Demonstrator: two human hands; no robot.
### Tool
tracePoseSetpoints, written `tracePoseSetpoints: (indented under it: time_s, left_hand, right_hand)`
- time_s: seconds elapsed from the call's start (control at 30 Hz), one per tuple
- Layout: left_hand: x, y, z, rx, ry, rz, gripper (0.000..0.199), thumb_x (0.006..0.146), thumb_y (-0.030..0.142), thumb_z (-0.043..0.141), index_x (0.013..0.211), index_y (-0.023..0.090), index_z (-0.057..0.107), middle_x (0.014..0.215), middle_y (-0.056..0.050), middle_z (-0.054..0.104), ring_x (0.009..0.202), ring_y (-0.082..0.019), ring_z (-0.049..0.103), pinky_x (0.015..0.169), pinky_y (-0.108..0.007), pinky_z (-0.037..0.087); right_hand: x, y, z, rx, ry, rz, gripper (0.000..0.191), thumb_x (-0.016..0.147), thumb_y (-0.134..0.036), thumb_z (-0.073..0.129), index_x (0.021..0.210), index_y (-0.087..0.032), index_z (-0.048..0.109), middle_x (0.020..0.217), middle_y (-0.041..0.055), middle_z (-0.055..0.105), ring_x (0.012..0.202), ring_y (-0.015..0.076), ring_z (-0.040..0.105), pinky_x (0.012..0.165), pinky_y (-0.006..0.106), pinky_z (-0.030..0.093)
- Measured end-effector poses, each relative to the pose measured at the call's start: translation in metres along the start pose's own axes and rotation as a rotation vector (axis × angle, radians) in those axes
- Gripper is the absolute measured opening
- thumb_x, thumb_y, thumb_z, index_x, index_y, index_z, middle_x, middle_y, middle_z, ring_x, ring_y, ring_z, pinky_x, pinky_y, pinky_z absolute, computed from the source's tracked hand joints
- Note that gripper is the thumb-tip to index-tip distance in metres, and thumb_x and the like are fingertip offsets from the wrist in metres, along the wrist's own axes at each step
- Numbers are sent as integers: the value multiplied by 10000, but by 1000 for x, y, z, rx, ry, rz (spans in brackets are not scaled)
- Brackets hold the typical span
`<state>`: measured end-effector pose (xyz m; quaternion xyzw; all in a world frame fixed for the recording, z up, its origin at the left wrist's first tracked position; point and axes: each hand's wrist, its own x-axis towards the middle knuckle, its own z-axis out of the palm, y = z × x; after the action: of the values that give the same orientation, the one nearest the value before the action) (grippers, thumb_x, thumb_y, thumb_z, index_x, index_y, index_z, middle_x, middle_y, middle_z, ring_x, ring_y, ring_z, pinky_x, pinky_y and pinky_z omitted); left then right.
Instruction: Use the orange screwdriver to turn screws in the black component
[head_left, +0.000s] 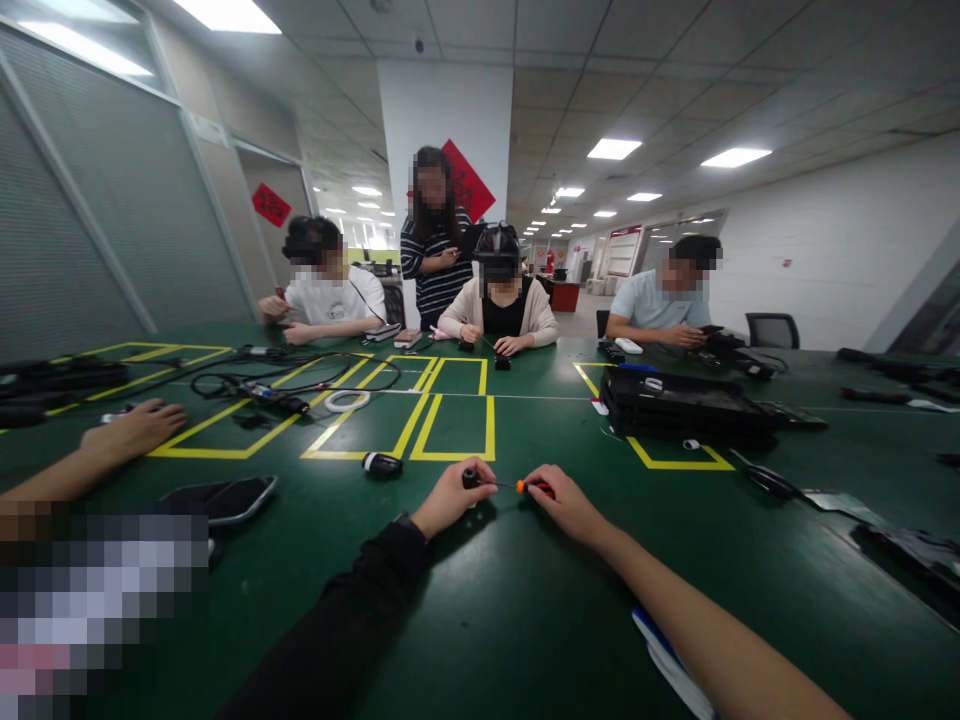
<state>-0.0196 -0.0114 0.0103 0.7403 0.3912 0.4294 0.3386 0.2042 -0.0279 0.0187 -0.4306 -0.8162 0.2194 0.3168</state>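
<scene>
Over the green table (480, 620), my left hand (444, 502) is closed on a small black cylindrical part (470, 478), whose kind I cannot make out. My right hand (568, 508), to its right, grips a screwdriver (520, 487) by its orange and black handle. The thin shaft points left toward the fingers of my left hand. Whether its tip touches the black part I cannot tell. Just left of my left hand, a short black and white cylinder (382, 465) lies on its side.
Yellow tape (491, 430) marks rectangles on the table. Black cables (289, 400) and a white ring (346, 401) lie to the left, near another person's hand (142, 428). A stack of black cases (682, 410) stands at right. Several people (499, 300) are across the table.
</scene>
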Motion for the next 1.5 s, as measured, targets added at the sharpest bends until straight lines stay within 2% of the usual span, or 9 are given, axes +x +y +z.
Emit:
tracePoseSetpoints:
  time_s: [0.23,0.37,0.5,0.63,0.8,0.93,1.17,1.33,1.5]
  left_hand:
    - [0,0,-1,-3,-7,14,176,697,293,627,776,143,582,768,-23,600,728,-145,556,706,-269,420]
    - [0,1,-1,-3,-12,11,199,715,327,611,786,143,583,772,-21,603,728,-141,558,707,-263,419]
    - [0,1,0,9,-3,4,214,710,340,615,780,140,587,760,-20,608,721,-141,560,700,-259,421]
    - [0,0,-1,10,-4,8,209,703,332,624,776,140,586,766,-22,609,727,-142,560,706,-260,420]
    - [0,2,-1,-8,-10,6,200,703,318,624,783,138,586,755,-18,610,715,-137,559,701,-259,420]
    - [0,2,-1,-9,-3,-4,208,700,325,624,778,136,589,745,-17,608,703,-135,558,692,-257,420]
    - [0,4,-1,-25,-10,-8,204,725,330,599,778,134,588,747,-22,608,702,-136,553,691,-256,417]
    - [0,3,-1,-22,-6,-8,198,722,326,601,779,137,587,750,-21,605,708,-137,551,696,-257,417]
    - [-1,2,0,-23,6,-25,196,706,324,615,766,139,585,720,-12,593,670,-128,541,658,-247,415]
  right_hand:
    - [-1,0,1,35,7,34,217,807,-248,520,1017,-197,535,992,45,551,915,173,509,828,317,408]
    - [0,2,1,-7,-17,12,194,866,-230,411,943,-189,584,947,50,570,928,179,502,849,333,391]
    - [0,3,2,-11,15,-32,146,812,-237,511,939,-187,566,939,45,566,899,180,505,821,322,404]
    - [-1,4,3,24,16,-3,254,795,-247,542,1044,-199,528,996,48,554,917,173,511,828,315,404]
    - [1,4,2,-16,-5,-15,213,878,-242,393,881,-189,599,898,44,575,895,172,503,827,321,387]
    - [1,3,2,-3,13,-16,144,839,-243,473,932,-191,570,922,38,563,884,169,502,807,307,398]
    - [0,2,2,-2,19,-6,189,826,-256,499,997,-198,555,966,43,558,907,173,503,821,307,398]
    - [3,1,1,-44,7,-45,205,873,-231,409,903,-193,608,902,43,577,898,174,496,831,317,384]
    - [2,-1,1,-44,22,-41,133,827,-216,486,896,-191,596,903,41,572,893,177,494,816,316,394]
